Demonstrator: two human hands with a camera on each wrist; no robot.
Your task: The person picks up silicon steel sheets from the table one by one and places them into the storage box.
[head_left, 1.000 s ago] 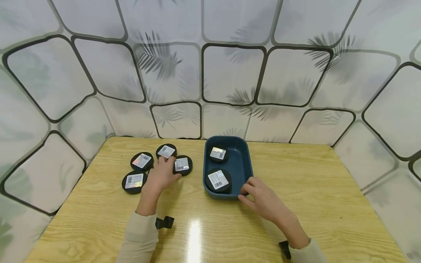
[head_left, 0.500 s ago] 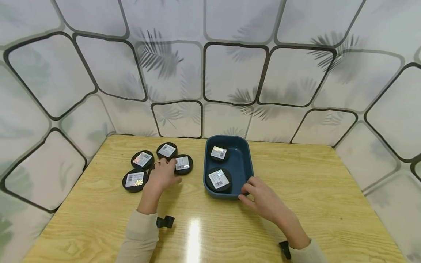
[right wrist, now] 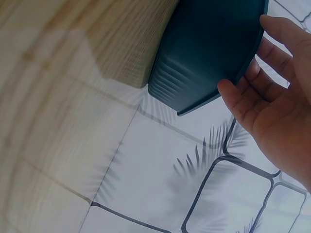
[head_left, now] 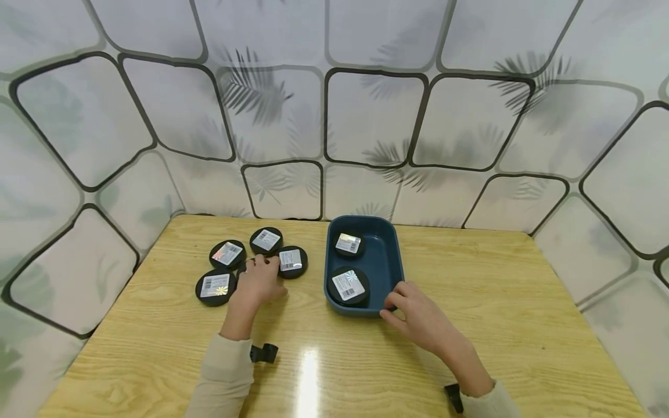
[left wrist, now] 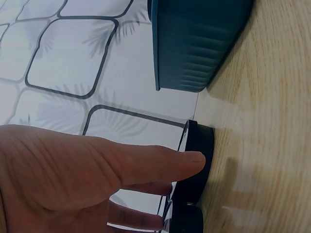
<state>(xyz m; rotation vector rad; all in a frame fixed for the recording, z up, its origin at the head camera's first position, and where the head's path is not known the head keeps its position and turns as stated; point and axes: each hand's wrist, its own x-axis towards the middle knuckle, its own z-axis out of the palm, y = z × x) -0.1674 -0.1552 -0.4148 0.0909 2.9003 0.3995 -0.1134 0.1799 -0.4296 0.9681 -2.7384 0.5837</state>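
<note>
My left hand (head_left: 257, 284) is over a group of black round discs with white labels, its fingertips by their tops. In the left wrist view the thumb (left wrist: 160, 162) lies straight across the side of one disc (left wrist: 198, 182). Another disc under the hand is mostly hidden. Around it lie a right disc (head_left: 291, 262), back disc (head_left: 266, 240), left disc (head_left: 227, 253) and front-left disc (head_left: 215, 287). My right hand (head_left: 418, 318) holds the front right corner of a blue plastic box (head_left: 385, 261) with thumb and fingers. Two labelled discs, one behind (head_left: 348, 244) and one in front (head_left: 349, 286), sit inside.
Everything stands on a light wooden table (head_left: 496, 290), with a bright reflection near the front. A patterned cloth wall (head_left: 373, 119) rises behind and at both sides. The box stands to the right of the disc group, near the table's back edge.
The left hand has shifted only slightly, its thumb drawn a little nearer. The right hand stays at the box corner, and the box and discs have not visibly moved on the table.
</note>
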